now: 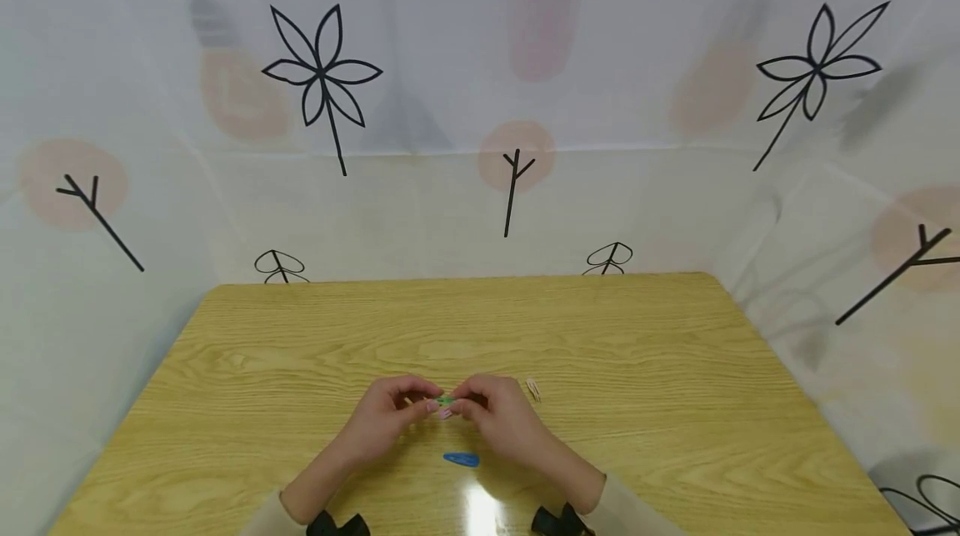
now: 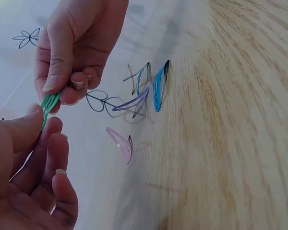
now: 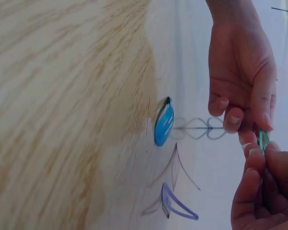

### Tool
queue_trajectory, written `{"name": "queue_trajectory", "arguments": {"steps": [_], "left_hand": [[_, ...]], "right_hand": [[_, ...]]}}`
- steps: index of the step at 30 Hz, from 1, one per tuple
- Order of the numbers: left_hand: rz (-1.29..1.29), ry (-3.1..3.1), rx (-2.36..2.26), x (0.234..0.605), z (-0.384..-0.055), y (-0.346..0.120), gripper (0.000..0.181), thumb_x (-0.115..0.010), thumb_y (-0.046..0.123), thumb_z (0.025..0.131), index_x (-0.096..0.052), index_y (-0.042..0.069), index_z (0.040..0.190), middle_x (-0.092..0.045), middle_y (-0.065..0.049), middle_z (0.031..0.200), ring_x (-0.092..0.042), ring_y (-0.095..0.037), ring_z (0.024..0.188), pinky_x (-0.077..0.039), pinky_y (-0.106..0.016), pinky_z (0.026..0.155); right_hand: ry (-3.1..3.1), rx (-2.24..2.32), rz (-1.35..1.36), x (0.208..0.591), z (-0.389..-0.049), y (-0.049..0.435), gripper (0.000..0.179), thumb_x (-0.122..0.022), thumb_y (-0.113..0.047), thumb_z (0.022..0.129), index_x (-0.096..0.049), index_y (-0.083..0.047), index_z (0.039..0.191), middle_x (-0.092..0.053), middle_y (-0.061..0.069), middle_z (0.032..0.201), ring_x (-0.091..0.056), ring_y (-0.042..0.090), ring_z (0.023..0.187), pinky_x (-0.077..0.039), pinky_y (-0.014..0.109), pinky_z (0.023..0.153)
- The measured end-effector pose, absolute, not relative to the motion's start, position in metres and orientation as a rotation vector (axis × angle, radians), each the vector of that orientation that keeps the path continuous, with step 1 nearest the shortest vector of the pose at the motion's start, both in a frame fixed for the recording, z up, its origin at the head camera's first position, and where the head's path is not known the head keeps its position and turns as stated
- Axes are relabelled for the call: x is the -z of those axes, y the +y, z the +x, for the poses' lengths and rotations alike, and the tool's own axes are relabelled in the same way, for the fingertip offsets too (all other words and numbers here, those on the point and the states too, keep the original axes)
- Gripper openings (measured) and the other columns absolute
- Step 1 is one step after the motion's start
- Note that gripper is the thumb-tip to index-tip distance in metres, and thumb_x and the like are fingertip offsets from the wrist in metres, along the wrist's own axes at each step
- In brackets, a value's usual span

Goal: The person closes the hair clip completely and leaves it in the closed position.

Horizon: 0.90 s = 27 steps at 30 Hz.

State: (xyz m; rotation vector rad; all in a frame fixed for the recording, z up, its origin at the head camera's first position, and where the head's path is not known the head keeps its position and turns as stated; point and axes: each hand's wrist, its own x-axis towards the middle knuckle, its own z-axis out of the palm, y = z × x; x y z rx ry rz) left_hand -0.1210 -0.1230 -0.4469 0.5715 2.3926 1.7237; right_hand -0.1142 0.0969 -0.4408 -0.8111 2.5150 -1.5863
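A green snap hair clip is pinched between both hands above the table. My left hand holds one end with thumb and fingertips. On the other end, the thumb and fingers of my right hand pinch it, as the left wrist view also shows with the green clip between the fingertips. Fingers cover part of it. A blue snap hair clip lies on the table just below the hands. Beyond the blue clip, the left wrist view shows a purple clip and a pink clip, both standing bent open.
The wood-grain table extends around the hands. Small pale clips lie beyond the right hand. A white cloth backdrop with drawn flowers and twigs rises behind the table and on its sides.
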Motion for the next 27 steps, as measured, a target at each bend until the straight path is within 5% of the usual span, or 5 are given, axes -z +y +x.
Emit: {"name": "queue_trajectory", "arguments": {"steps": [11,19,27], "left_hand": [[0.629,2.328,-1.718,0.4467,-0.1201,-0.1228,0.009,-0.068,0.012,0.095,-0.073,0.006,0.099,-0.07,-0.004,0.092,-0.064,-0.029,0.081,-0.051,-0.029,0.065],[0.645,2.308,-1.681,0.4457,-0.1196,-0.1232,0.009,-0.067,0.012,0.096,-0.073,0.006,0.096,-0.07,-0.013,0.089,-0.063,-0.024,0.077,-0.051,-0.03,0.065],[0.694,2.295,-1.667,0.4486,-0.1205,-0.1243,0.011,-0.064,0.011,0.097,-0.072,0.005,0.096,-0.07,-0.005,0.087,-0.065,-0.029,0.079,-0.053,-0.033,0.068]], "right_hand": [[2.503,1.611,-0.815,0.442,-0.1119,0.0988,0.007,-0.067,-0.009,0.095,-0.072,-0.004,0.096,-0.069,0.009,0.085,-0.064,0.025,0.072,-0.051,0.024,0.062],[2.491,1.617,-0.839,0.4433,-0.1115,0.1002,0.007,-0.067,-0.007,0.094,-0.072,-0.003,0.094,-0.069,0.008,0.083,-0.059,0.016,0.066,-0.048,0.023,0.058],[2.459,1.621,-0.897,0.4435,-0.1111,0.1012,0.007,-0.067,-0.007,0.094,-0.073,-0.004,0.091,-0.07,-0.001,0.085,-0.064,0.018,0.073,-0.05,0.023,0.061]]}}
